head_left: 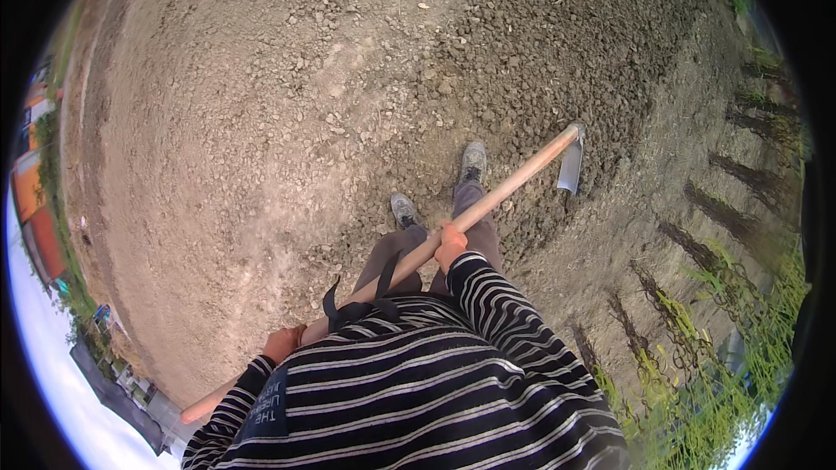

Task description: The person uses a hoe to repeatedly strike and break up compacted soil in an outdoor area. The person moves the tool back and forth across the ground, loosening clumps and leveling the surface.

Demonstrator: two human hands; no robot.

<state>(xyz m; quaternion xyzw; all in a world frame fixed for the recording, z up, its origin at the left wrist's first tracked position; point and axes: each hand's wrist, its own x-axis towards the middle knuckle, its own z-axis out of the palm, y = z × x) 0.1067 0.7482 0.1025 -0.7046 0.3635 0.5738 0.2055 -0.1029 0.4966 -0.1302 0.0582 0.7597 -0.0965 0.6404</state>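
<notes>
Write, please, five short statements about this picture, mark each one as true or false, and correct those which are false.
1. The left hand and the right hand both grip the wooden handle. True.
2. The metal blade is nearer to the left hand than to the right hand. False: it is nearer to the right hand.
3. Both shoes are on the soil. True.
4. The sleeves are plain white. False: the sleeves are dark with light stripes.
5. The right hand is bare. True.

One hoe (505,189), two hands (450,246), two shoes (473,162), two trouser legs (383,257), one striped shirt (401,383)
</notes>
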